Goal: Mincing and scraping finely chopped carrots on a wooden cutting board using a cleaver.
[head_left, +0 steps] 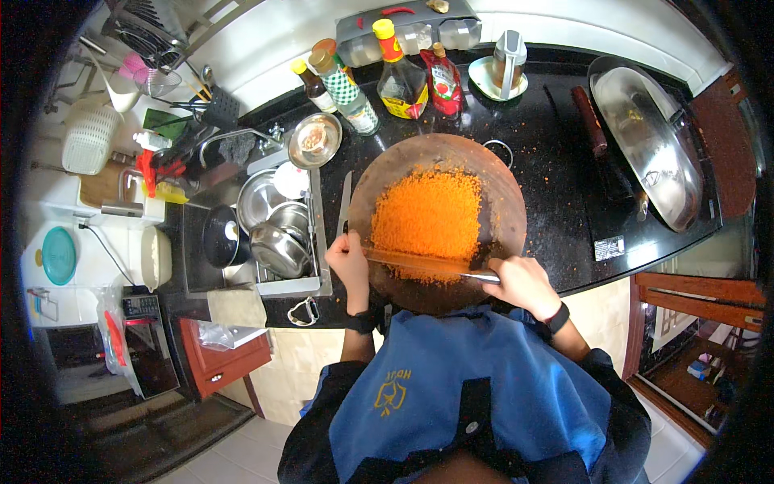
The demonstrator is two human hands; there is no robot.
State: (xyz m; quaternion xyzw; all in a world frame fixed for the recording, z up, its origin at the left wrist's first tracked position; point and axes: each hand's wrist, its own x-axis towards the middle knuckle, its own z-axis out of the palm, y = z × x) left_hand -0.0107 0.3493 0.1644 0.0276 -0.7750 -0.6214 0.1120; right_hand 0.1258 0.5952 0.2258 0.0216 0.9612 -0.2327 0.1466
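A round wooden chopping board (pixel 511 199) lies on the counter before me, bearing a broad heap of finely minced orange food (pixel 426 218), possibly carrot. My right hand (pixel 525 284) grips the handle of a kitchen knife (pixel 417 261). The blade lies crosswise over the near part of the heap, and orange bits show on both sides of it. My left hand (pixel 349 260) is closed at the other end of the blade, by the board's left edge; its fingertips are partly hidden. Just beyond that hand, a second knife (pixel 346 199) rests beside the board.
On the left, a sink rack holds steel bowls (pixel 279 248). A small metal bowl (pixel 314 140) stands near the tap. Sauce bottles (pixel 402 78) and a jug on a dish (pixel 509 66) line the back. A lidded wok (pixel 650 145) sits at right. A watch-like band (pixel 303 311) lies near the front edge.
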